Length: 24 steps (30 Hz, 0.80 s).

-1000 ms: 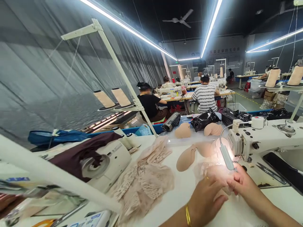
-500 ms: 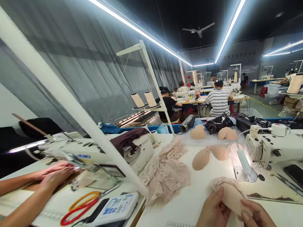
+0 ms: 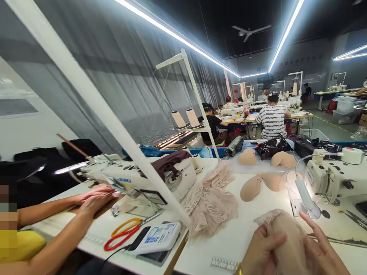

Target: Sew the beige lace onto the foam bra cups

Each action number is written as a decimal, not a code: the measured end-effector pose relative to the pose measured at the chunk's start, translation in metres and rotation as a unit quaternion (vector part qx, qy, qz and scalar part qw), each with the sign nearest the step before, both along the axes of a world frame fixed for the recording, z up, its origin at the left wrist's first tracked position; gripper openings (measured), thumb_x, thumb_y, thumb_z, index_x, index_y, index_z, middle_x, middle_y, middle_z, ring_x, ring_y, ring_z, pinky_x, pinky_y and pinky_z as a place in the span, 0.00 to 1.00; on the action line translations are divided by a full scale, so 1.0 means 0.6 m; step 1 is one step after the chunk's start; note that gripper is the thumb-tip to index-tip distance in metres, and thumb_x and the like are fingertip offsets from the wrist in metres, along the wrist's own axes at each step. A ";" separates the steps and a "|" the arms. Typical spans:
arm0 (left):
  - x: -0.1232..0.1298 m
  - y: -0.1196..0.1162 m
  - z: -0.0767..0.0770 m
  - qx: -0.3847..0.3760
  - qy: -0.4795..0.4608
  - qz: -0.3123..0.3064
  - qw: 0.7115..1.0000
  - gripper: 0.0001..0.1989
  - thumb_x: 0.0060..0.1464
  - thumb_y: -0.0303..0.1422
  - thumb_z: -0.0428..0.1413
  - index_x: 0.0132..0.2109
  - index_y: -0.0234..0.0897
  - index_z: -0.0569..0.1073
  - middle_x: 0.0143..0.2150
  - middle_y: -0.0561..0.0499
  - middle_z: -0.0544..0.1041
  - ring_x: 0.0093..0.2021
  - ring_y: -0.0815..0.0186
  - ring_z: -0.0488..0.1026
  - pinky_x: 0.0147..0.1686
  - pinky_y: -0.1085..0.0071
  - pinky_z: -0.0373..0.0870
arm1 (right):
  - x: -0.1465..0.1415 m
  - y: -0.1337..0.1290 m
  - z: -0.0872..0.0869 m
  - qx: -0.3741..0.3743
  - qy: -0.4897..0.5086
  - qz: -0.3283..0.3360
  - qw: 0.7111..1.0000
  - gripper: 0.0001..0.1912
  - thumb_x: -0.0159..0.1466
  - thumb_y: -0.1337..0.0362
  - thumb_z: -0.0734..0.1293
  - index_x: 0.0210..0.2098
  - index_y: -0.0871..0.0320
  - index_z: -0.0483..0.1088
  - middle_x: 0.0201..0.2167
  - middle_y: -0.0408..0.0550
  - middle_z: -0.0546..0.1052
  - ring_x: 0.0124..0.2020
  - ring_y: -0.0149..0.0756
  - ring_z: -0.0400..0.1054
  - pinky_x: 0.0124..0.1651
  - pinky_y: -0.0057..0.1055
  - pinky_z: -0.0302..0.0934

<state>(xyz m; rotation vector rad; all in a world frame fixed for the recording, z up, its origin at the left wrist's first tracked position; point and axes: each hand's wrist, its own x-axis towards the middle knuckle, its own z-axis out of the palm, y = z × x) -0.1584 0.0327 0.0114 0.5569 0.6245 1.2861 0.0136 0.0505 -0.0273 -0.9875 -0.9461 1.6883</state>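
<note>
A sheer beige piece of lace fabric (image 3: 288, 236) hangs between my two hands, above the near edge of the white table. My left hand (image 3: 260, 248) pinches its left side, thumb over the cloth. On the other side my right hand (image 3: 325, 248) grips the fabric with its lower fingers, while the index finger sticks out toward the lit sewing machine plate. Beyond them a pair of beige bra cups (image 3: 250, 188) lies on the table. Left of the cups is a crumpled heap of beige lace garments (image 3: 212, 206).
A sewing machine (image 3: 338, 175) with a lit lamp stands to the right, metal scissors (image 3: 357, 221) beside it. At the left, a co-worker's hands (image 3: 99, 196) work at another machine (image 3: 123, 179). Red-and-yellow-handled scissors (image 3: 123, 233) and a white box-like device (image 3: 157, 238) lie nearby.
My view has swung left. The fabric has been turned so its sheer side spreads over the cup shape seen before. My right index finger has stretched outward.
</note>
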 end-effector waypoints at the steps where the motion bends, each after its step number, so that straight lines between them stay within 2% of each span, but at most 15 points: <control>1: -0.001 0.004 0.005 -0.009 -0.005 0.015 1.000 0.28 0.44 0.38 0.78 0.51 0.32 0.83 0.46 0.37 0.84 0.53 0.43 0.81 0.60 0.52 0.72 | -0.006 -0.005 0.002 -0.006 0.013 -0.004 1.000 0.54 0.58 0.34 0.76 0.76 0.40 0.54 0.47 0.51 0.86 0.46 0.54 0.82 0.47 0.47 0.76; 3: 0.000 0.012 0.010 -0.043 -0.011 0.046 0.998 0.26 0.44 0.40 0.78 0.48 0.31 0.84 0.45 0.38 0.84 0.53 0.46 0.80 0.58 0.57 0.74 | -0.016 -0.013 0.001 -0.002 0.028 -0.020 0.999 0.59 0.57 0.36 0.78 0.78 0.42 0.49 0.41 0.50 0.86 0.42 0.53 0.82 0.46 0.47 0.75; 5: 0.005 0.019 0.010 -0.088 -0.019 0.081 0.993 0.26 0.44 0.43 0.78 0.45 0.31 0.84 0.46 0.40 0.84 0.53 0.48 0.80 0.56 0.61 0.75 | -0.019 -0.016 -0.005 0.007 0.028 -0.042 0.999 0.59 0.56 0.37 0.79 0.77 0.44 0.50 0.37 0.48 0.84 0.40 0.52 0.82 0.46 0.47 0.74; 8: 0.011 0.027 0.007 -0.127 -0.039 0.112 0.985 0.26 0.43 0.47 0.78 0.42 0.32 0.84 0.46 0.42 0.84 0.51 0.51 0.80 0.52 0.63 0.76 | -0.014 -0.015 -0.015 0.025 0.015 -0.062 0.998 0.54 0.58 0.38 0.79 0.74 0.45 0.55 0.32 0.45 0.82 0.37 0.48 0.80 0.45 0.43 0.73; 10: 0.013 0.029 0.006 -0.123 -0.047 0.108 0.985 0.26 0.45 0.49 0.77 0.41 0.33 0.83 0.44 0.42 0.84 0.49 0.51 0.80 0.51 0.63 0.77 | -0.009 -0.013 -0.021 0.030 0.017 -0.066 0.997 0.50 0.59 0.39 0.78 0.73 0.45 0.57 0.32 0.43 0.81 0.36 0.45 0.79 0.45 0.40 0.73; 14: 0.014 0.027 0.011 -0.077 -0.025 0.086 0.993 0.23 0.50 0.47 0.75 0.42 0.32 0.83 0.42 0.41 0.84 0.47 0.52 0.81 0.51 0.61 0.76 | -0.008 -0.012 -0.024 0.009 0.044 -0.073 0.996 0.48 0.58 0.41 0.79 0.71 0.42 0.59 0.36 0.46 0.84 0.39 0.46 0.79 0.45 0.39 0.73; 19: 0.016 0.025 0.017 -0.051 0.012 0.081 0.995 0.23 0.45 0.42 0.78 0.43 0.31 0.84 0.42 0.41 0.84 0.46 0.52 0.81 0.53 0.61 0.74 | -0.011 -0.013 -0.024 -0.004 0.046 -0.075 0.996 0.50 0.57 0.39 0.79 0.72 0.43 0.59 0.46 0.52 0.85 0.45 0.52 0.81 0.49 0.44 0.74; 24: 0.020 0.029 0.019 -0.054 0.021 0.089 0.994 0.23 0.45 0.43 0.77 0.42 0.32 0.84 0.40 0.41 0.84 0.46 0.51 0.81 0.52 0.60 0.75 | -0.007 -0.012 -0.028 0.009 0.026 -0.065 0.997 0.51 0.56 0.36 0.79 0.72 0.42 0.60 0.45 0.52 0.86 0.45 0.53 0.82 0.50 0.47 0.75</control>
